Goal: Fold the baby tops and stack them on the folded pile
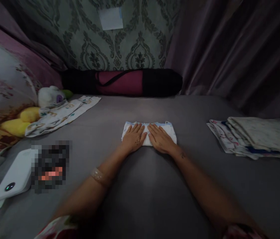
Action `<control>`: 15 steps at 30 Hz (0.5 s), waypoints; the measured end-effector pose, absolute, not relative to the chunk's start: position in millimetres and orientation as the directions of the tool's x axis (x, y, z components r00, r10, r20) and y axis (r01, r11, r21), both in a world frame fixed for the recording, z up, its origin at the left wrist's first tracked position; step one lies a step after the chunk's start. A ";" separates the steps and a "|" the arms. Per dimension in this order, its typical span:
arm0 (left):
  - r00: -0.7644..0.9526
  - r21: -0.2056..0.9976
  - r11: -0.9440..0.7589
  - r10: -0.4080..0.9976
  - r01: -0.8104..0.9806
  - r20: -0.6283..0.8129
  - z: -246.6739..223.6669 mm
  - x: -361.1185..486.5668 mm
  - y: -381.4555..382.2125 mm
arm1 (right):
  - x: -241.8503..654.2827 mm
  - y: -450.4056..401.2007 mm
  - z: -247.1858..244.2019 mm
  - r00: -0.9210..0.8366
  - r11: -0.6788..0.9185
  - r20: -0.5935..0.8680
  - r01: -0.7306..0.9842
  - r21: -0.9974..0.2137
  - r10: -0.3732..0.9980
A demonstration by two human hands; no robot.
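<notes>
A small folded white cloth with a light blue edge lies flat on the grey bed sheet, in the middle of the head view. My left hand rests palm down on its left half, fingers stretched out. On the right half, my right hand is spread flat in the same way. The two thumbs point toward each other with a narrow gap between them. Both hands cover much of the cloth, so its exact kind cannot be made out.
At the right lies a stack of folded cloths. A printed cloth and plush toys are at the left, near a white power bank with cables. A long black and maroon bag lies along the wall.
</notes>
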State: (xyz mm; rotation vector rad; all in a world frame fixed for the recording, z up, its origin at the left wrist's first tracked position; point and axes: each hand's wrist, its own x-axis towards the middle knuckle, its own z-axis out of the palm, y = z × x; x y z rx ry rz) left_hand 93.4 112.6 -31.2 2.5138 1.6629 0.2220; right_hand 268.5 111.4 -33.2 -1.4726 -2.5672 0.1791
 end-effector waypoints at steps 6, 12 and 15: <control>0.317 0.136 -0.347 0.927 0.928 0.202 -30.4 82.0 112.2 | 283.7 116.2 -29.6 -0.392 0.416 0.172 0.899 -0.138 0.904; 0.303 0.155 -0.310 0.951 0.938 0.067 -41.7 76.2 120.9 | 288.7 119.5 -40.9 -0.390 0.403 0.108 0.903 -0.148 0.914; 0.298 0.166 -0.308 0.951 0.937 0.080 -40.6 73.9 120.8 | 292.2 120.7 -35.1 -0.392 0.401 0.084 0.898 -0.182 0.916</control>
